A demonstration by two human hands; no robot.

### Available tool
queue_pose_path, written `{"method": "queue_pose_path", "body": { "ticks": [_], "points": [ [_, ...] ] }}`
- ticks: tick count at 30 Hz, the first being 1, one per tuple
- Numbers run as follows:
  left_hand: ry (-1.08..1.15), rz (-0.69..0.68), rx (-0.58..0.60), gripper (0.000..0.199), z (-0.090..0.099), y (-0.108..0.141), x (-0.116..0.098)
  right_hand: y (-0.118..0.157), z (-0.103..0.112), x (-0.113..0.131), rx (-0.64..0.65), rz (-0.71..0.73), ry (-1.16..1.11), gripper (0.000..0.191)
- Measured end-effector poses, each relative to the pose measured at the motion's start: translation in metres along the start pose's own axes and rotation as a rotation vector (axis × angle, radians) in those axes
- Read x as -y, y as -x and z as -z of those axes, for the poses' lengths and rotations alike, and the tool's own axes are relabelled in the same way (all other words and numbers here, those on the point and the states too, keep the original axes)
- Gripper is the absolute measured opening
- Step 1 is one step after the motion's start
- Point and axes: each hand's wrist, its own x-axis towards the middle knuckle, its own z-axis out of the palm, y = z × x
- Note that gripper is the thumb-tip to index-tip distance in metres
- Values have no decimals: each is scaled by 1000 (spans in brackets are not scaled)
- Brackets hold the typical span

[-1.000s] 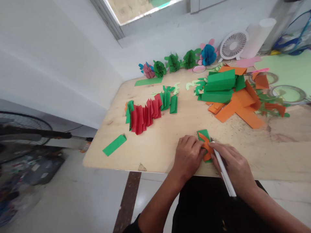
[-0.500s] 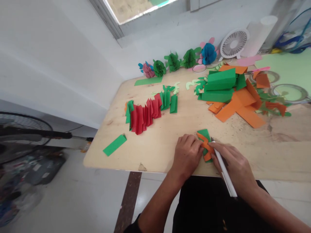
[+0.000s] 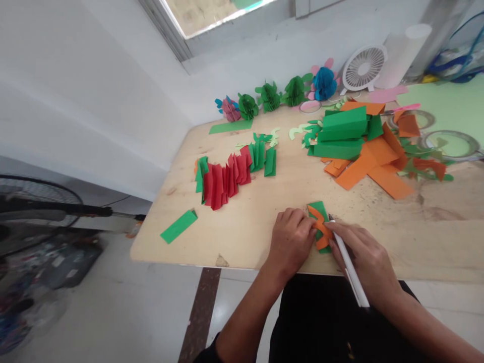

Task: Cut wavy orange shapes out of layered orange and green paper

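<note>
A curvy orange paper cutout [image 3: 322, 225] lies on a green paper strip [image 3: 318, 206] near the table's front edge. My left hand [image 3: 292, 239] has its fingers closed at the cutout's left side, its fingertips pressing the orange paper against the green. In my right hand [image 3: 365, 254] is a white pen [image 3: 351, 272], its dark tip pointing up and away beside the green strip. The right fingertips also touch the cutout's right edge. The lower end of the green strip is partly covered by the cutout and the right fingers.
Folded red papers [image 3: 223, 181] stand in a row at left, near a lone green strip [image 3: 179, 226]. Green folded papers [image 3: 344, 131] and orange strips [image 3: 378, 156] are piled at right. Honeycomb paper turtles [image 3: 269, 97] and a small white fan [image 3: 365, 69] line the wall.
Hardly anything differs. The orange cutout sits slightly flatter on the green strip, and both hands stay in nearly the same place.
</note>
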Motion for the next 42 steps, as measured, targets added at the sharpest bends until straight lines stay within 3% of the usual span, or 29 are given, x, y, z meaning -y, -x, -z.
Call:
{"method": "queue_pose_path", "body": {
  "ticks": [15, 30, 38, 42],
  "points": [
    [37, 1, 15, 10, 1, 2, 1, 0, 1, 0, -20, -63, -51, 29],
    [71, 48, 105, 21, 8, 6, -2, -2, 2, -1, 31, 2, -38, 28],
    [100, 57, 62, 24, 5, 11, -2, -2, 1, -3, 56, 38, -9, 29],
    [153, 73, -16, 25, 3, 19, -2, -3, 0, -3, 68, 35, -8, 31]
  ]
}}
